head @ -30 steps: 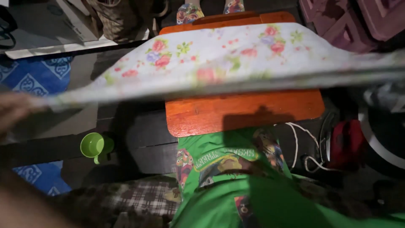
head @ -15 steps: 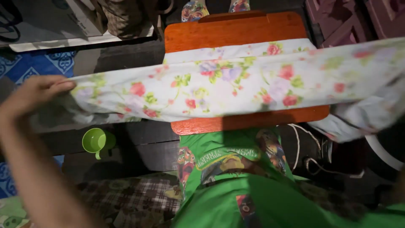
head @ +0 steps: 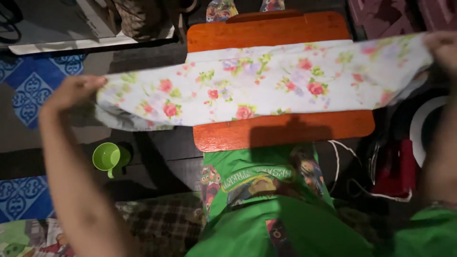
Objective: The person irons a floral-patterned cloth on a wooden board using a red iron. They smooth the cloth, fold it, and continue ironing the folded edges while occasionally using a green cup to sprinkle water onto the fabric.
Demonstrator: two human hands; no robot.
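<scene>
Cloth (head: 266, 88), floral, stretched flat between left hand (head: 74, 90) and right hand (head: 440, 47), each pinching one end, held above the orange table (head: 285, 131); judged unfolded and spread, not yet laid down or folded. Green cup (head: 107, 157) on the floor beside the table; its contents cannot be told.

A green cup (head: 106, 156) sits left of the orange wooden table (head: 285, 134).

No packages, labels, signs or screens
</scene>
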